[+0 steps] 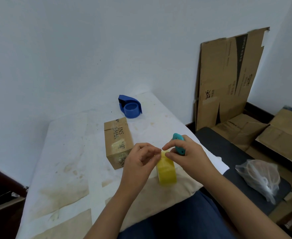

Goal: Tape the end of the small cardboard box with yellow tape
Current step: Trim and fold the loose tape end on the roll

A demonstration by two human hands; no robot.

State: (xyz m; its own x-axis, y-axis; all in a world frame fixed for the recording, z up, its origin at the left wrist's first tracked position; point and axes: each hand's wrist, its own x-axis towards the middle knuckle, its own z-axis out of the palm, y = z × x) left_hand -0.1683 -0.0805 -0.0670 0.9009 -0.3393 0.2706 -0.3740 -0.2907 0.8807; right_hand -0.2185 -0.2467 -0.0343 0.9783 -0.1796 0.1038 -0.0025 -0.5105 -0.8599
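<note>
Both hands, left (pixel 141 159) and right (pixel 186 152), pinching yellow tape roll (pixel 166 169), right also gripping teal cutter (pixel 178 144); best peeling evenly before reaching small cardboard box (pixel 118 142).

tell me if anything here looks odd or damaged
Two things stand out. The blue tape dispenser sits empty on the stained table cover, while the yellow tape roll is worked by hand. The small cardboard box carries old, wrinkled clear tape.
</note>
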